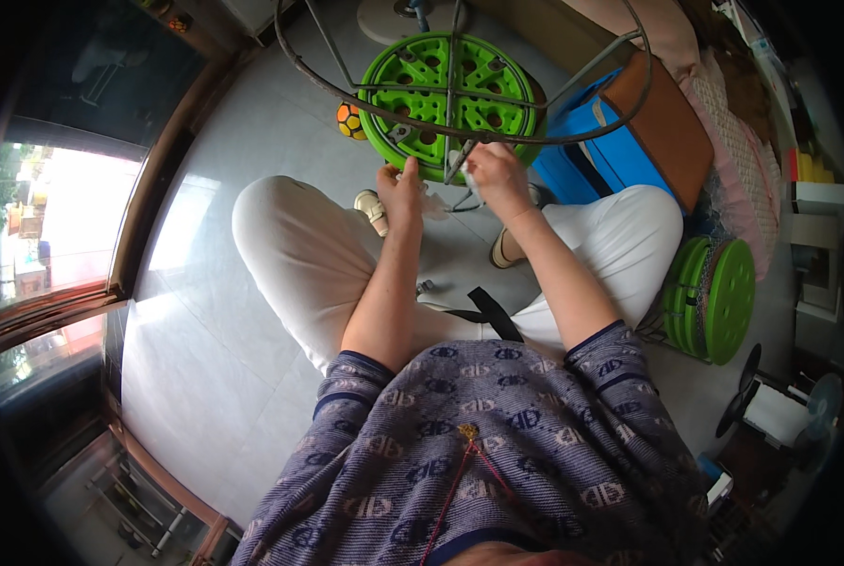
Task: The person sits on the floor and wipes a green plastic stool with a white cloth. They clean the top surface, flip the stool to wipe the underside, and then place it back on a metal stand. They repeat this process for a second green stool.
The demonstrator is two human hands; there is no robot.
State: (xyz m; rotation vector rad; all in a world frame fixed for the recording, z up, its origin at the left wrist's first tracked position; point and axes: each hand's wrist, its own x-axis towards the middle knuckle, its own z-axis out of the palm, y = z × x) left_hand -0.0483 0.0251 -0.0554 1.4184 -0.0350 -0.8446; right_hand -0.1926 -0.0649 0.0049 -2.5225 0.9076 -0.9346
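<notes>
In front of my knees is a stool turned bottom up, with a round green plastic seat [422, 134] and a metal wire frame [453, 92] whose large ring rises towards me. My left hand [401, 191] is at the near left edge of the seat, its thumb raised, beside a crumpled translucent piece, perhaps plastic [432, 205]. To its right, my right hand [496, 173] is at the near edge of the seat and the metal ring, with something whitish at its fingertips. Both hands' fingertips are partly hidden, so their exact grip does not show.
An orange and yellow ball [351, 122] lies left of the seat. A blue box with a brown top [655, 127] stands at the right, near a pink quilted cloth [730, 134]. Stacked green seats [727, 303] stand beside my right knee. A glass door [68, 212] is at the left.
</notes>
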